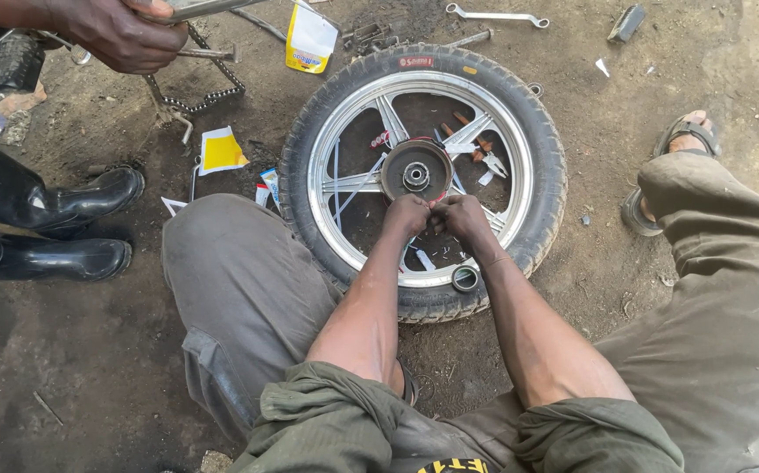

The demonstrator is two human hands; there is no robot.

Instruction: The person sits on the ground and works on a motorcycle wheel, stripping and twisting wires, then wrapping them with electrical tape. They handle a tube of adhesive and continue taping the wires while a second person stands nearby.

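A black rubber-tyred motorcycle wheel with silver cast-alloy spokes (423, 180) lies flat on the dirt ground between the person's knees, its dark round metal hub (415, 170) facing up at the centre (a small pale bore shows in the middle). A small dark metal ring (464, 278) rests on the silver rim at the wheel's near edge.

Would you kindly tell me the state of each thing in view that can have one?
Wheel: lying flat on the ground, tyre on.
Hub: bare, no axle through it.
Left hand: closed, fingertips pinched by the hub.
Right hand: closed, meeting the left.
Ring: loose, resting on the rim.
Chain: off, lying on the dirt.
Spanner: lying unused.
Boots: worn by another person.
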